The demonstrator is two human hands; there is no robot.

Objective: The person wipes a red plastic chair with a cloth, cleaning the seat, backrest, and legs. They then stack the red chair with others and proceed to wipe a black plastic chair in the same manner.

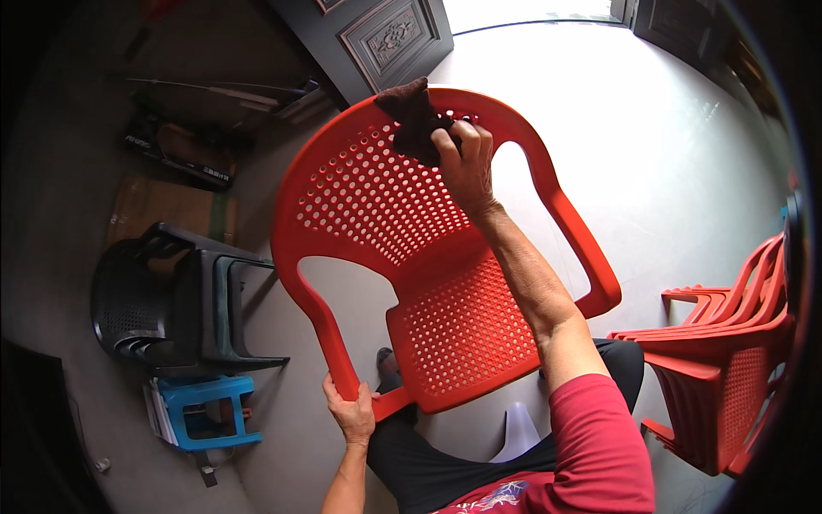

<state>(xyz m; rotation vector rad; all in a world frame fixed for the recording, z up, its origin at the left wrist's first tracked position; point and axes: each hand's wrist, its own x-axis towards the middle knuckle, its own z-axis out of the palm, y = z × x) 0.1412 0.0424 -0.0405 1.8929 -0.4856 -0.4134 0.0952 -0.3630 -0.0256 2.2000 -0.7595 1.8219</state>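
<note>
In front of me is a red plastic armchair (462, 334) with round holes through its seat and backrest. My right hand (467, 163) reaches to the top of the backrest and presses a dark brown cloth (415, 128) against it, fingers bent into the fabric. Part of the cloth hangs over the upper rim. My left hand (351, 411) is closed round the front end of the chair's left armrest. The chair's legs are mostly hidden beneath the seat.
Stacked red chairs (728, 368) stand at the right. At the left are a dark chair (180, 300), a blue stool (210, 411), a flat cardboard box (171, 210) and a black box (175, 154). A grey carved door (377, 38) stands ajar beside a bright doorway.
</note>
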